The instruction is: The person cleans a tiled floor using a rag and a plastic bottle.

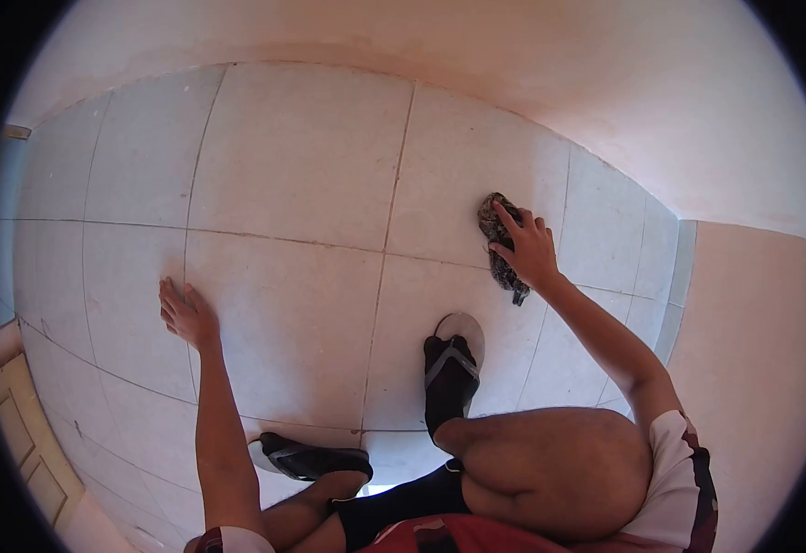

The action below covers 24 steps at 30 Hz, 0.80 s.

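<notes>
A dark, mottled, crumpled cloth [511,278] lies on the pale tiled floor [302,147], right of centre. My right hand [527,247] is on top of it, thumb and fingers curved around its upper part. The cloth's lower end pokes out below the palm. Off to the left, my left hand [189,315] is low over the tiles or resting on them, palm down, with its fingers stretched out and nothing in them. Whether it touches the floor is hard to tell.
My feet in dark socks and flip-flops [459,343] are on the tiles between my arms. A wall [513,55] curves along the far side, and another wall [753,323] stands at the right. A panelled door [30,433] is at the lower left.
</notes>
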Each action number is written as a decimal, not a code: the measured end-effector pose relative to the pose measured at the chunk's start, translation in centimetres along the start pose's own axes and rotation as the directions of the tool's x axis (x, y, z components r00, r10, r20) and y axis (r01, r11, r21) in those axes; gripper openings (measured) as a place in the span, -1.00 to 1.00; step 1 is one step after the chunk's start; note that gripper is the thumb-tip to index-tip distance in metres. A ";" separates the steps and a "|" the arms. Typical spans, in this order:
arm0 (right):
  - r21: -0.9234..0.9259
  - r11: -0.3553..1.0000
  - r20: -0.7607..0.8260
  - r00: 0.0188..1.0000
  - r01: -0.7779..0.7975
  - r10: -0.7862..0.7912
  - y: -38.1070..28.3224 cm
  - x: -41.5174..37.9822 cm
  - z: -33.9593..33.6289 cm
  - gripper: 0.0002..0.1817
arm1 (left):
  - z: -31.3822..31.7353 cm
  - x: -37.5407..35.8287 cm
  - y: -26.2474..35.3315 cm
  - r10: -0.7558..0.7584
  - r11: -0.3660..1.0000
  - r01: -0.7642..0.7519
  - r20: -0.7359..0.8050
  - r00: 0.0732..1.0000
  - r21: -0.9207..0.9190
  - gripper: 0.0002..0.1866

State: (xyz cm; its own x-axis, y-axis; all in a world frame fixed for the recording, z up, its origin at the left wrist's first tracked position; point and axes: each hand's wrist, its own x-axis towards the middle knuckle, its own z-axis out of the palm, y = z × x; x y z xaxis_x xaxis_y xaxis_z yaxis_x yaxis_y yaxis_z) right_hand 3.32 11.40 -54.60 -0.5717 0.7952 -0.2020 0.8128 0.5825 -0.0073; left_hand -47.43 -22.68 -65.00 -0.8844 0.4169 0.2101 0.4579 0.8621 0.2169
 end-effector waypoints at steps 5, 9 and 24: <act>0.019 0.999 -0.038 0.998 0.049 -0.048 0.9 3.2 1.4 -0.36 | 0.2 0.1 -0.2 0.000 1.000 0.000 -0.017 1.000 0.013 -0.46; 0.099 0.980 -0.037 0.984 0.175 -0.172 -2.9 7.4 -0.3 -0.52 | -0.3 0.3 0.3 -0.014 1.000 0.014 -0.004 1.000 0.016 -0.46; 0.005 0.995 -0.176 0.980 -0.095 0.095 -4.6 23.5 -0.1 -0.76 | -1.0 0.1 0.4 -0.052 0.999 0.052 0.042 0.998 0.000 -0.47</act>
State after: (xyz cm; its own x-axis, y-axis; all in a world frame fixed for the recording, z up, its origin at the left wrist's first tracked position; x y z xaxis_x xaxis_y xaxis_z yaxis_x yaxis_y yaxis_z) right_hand -13.83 27.46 -59.23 -0.5028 0.8640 -0.0262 0.8642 0.5031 0.0071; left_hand -47.25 -22.58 -63.96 -0.9099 0.3832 0.1586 0.4114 0.8825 0.2278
